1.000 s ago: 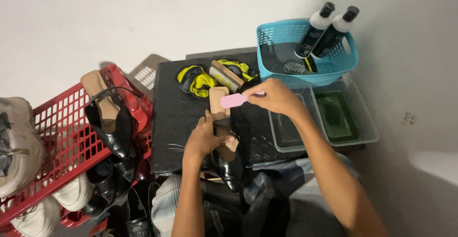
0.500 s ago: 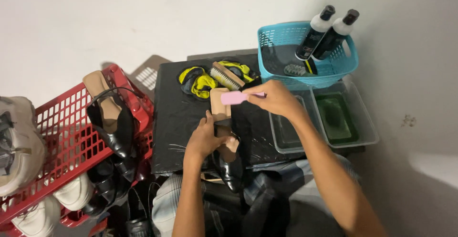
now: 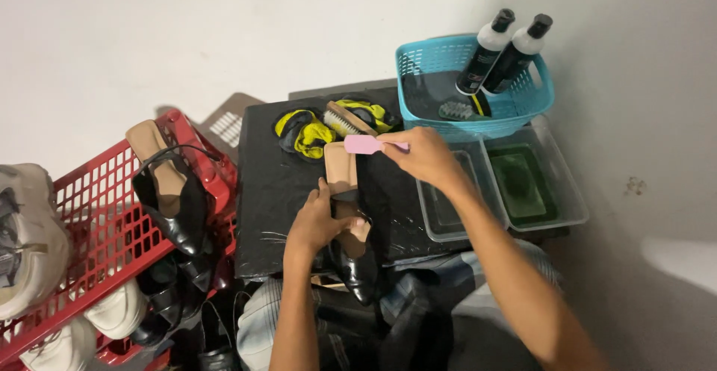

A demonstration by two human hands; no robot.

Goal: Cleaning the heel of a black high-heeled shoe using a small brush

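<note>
My left hand (image 3: 317, 222) grips a black shoe with a tan insole (image 3: 345, 192) that lies on a black-covered table (image 3: 269, 192). My right hand (image 3: 426, 154) holds a pink-handled brush (image 3: 364, 144) over the shoe's far end. The shoe's black toe part (image 3: 358, 270) points toward my lap. A wooden brush (image 3: 345, 119) rests on a yellow and black cloth (image 3: 306, 132) just beyond the shoe.
A teal basket (image 3: 418, 69) with two black-and-white bottles (image 3: 500, 50) and a small brush stands at the back right. Two clear trays (image 3: 549, 184) lie right of my arm, one holding green liquid. A red crate (image 3: 97, 214) of shoes stands at the left.
My right hand with the pink brush has stayed over the shoe, shifting only slightly. My left hand keeps its hold on the shoe.
</note>
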